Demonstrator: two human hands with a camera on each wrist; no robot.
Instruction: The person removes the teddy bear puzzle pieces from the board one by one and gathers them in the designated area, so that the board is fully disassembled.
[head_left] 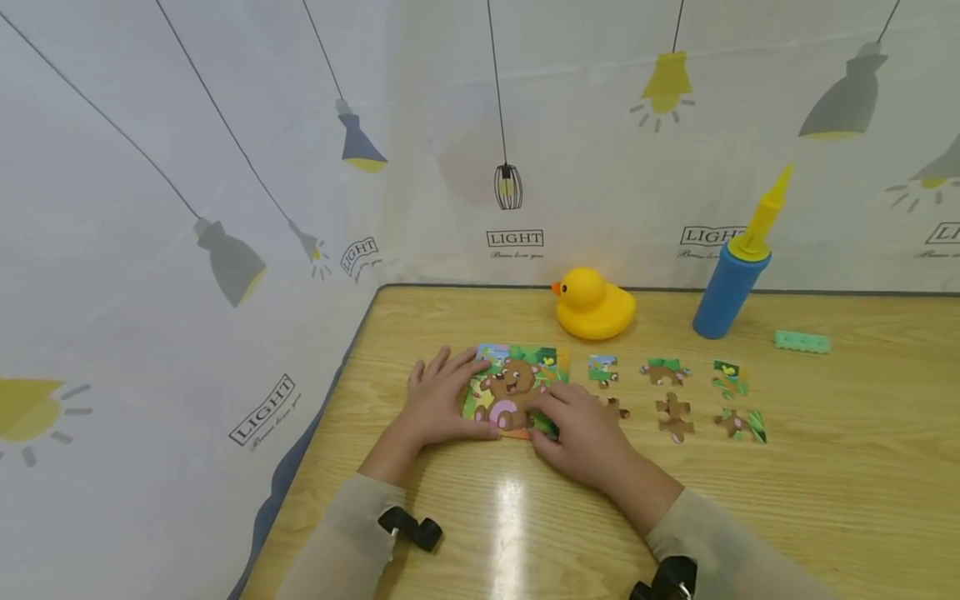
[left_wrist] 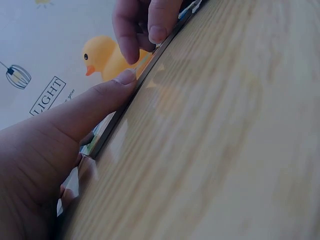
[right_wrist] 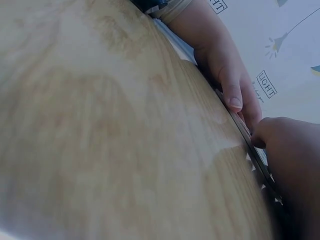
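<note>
A bear jigsaw board (head_left: 517,379) lies flat on the wooden table (head_left: 750,500). My left hand (head_left: 442,400) rests on its left part with fingers spread straight, and the thumb lies against the near edge (left_wrist: 115,122). My right hand (head_left: 573,421) covers the near right corner: curled fingers (left_wrist: 142,25) press on top while the thumb (right_wrist: 265,135) sits at the board's edge (right_wrist: 247,142). What lies under the right fingers is hidden. Several loose puzzle pieces (head_left: 673,415) lie in two rows to the right of the board.
A yellow rubber duck (head_left: 594,305) sits behind the board. A blue and yellow hand pump (head_left: 731,283) stands at the back right, with a small green block (head_left: 802,342) beside it. A printed curtain (head_left: 187,250) closes the table's left and back sides.
</note>
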